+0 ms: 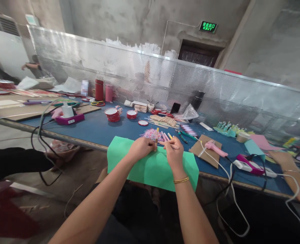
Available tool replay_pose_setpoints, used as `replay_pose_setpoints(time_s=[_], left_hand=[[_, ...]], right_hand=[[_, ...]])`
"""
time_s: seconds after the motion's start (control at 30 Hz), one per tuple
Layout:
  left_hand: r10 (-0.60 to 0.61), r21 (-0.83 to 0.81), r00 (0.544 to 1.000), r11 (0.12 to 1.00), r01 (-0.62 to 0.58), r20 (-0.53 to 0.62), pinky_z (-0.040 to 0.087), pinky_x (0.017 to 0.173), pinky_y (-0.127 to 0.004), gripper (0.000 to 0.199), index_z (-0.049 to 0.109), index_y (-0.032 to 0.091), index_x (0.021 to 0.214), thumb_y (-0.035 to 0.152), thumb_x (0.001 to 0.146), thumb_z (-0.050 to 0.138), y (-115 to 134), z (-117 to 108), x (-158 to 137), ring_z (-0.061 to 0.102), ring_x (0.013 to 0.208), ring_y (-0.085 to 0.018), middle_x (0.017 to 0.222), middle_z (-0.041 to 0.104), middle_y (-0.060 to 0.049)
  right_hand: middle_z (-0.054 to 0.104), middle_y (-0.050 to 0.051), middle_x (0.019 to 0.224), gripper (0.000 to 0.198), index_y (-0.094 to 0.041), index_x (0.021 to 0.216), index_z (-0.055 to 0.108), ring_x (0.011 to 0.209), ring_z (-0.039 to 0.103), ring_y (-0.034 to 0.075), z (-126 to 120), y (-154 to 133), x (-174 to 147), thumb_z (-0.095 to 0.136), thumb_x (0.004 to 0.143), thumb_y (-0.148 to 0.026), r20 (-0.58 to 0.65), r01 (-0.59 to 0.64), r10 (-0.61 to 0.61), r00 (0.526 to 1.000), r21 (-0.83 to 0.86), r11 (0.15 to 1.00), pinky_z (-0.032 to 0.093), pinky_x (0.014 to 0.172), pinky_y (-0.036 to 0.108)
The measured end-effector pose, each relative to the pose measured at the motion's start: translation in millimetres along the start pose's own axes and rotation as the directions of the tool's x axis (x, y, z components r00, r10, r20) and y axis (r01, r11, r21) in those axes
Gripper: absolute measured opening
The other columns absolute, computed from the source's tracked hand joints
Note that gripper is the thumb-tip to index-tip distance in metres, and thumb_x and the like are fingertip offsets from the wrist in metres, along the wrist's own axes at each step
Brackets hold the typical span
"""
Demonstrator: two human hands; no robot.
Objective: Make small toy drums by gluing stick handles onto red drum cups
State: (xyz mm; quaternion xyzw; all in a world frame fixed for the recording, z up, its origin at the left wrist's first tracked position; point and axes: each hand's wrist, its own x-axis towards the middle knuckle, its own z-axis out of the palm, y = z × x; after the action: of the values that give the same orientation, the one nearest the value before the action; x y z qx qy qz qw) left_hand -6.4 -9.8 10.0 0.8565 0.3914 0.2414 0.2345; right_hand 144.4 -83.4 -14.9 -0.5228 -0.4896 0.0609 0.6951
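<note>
Fingertips of the left hand (141, 149) are pinched around an upright stick (157, 135) with a yellow top, held over the far edge of the green sheet (150, 169). Fingers of the right hand (174, 150) are closed around a pale stick (172, 145), which points across towards the left hand, above the same far edge. Whether the two sticks touch, or the upright stick rests on anything, I cannot tell; the fingertips hide it.

Just beyond the green sheet lies a heap of pink strands (150, 133), with a few loose sticks (164, 136) beside it. To the right of the sheet, a pink glue gun (214, 148) sits on a piece of cardboard (212, 160).

Most likely to fail is the sheet itself: its near part hangs past the edge of the blue tabletop (94, 123), so a tug from either forearm could drag it down. The bracelet (181, 180) on the right wrist, over the sheet, might snag or crease the paper. Too loose a pinch could let the upright stick tip, and the nearby strands could cling to the fingers.
</note>
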Motion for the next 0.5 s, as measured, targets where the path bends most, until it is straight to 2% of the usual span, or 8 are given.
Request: replay_pose_setpoints(time_s=[0.23,0.4,0.5], left_hand=[[0.001,-0.009,1.000,1.000,-0.001,0.004,0.031,0.060,-0.028,0.025,0.079,0.019,0.073,0.032,0.081,0.059,0.7,-0.4,-0.6,0.058,0.065,-0.017,0.069,0.073,-0.003],[-0.014,-0.003,1.000,1.000,0.014,0.006,0.031,0.060,-0.028,0.023,0.080,0.020,0.074,0.032,0.080,0.061,0.1,-0.2,-0.3,0.058,0.065,-0.017,0.070,0.073,-0.002],[-0.013,-0.008,1.000,1.000,0.013,0.007,0.033,0.061,-0.028,0.024,0.080,0.020,0.074,0.031,0.082,0.060,-0.6,0.2,0.1,0.059,0.065,-0.017,0.071,0.074,-0.003]], right_hand=[[0.054,-0.005,0.056,0.026,-0.027,0.060,0.042,0.055,0.049,0.016,0.0,-3.4,-0.6,0.058,0.080,-0.032,0.044,-0.014,0.014,0.999,0.001,1.000,0.045,0.068,0.031],[0.049,-0.008,0.052,0.026,-0.027,0.061,0.042,0.055,0.058,0.017,0.1,-4.2,-1.4,0.059,0.080,-0.030,0.020,-0.046,0.045,0.999,0.074,0.996,0.050,0.077,0.033],[0.052,-0.007,0.054,0.026,-0.027,0.061,0.042,0.055,0.054,0.016,-0.2,-4.8,-1.8,0.058,0.081,-0.030,0.033,-0.025,0.024,0.999,0.057,0.998,0.050,0.077,0.033]])
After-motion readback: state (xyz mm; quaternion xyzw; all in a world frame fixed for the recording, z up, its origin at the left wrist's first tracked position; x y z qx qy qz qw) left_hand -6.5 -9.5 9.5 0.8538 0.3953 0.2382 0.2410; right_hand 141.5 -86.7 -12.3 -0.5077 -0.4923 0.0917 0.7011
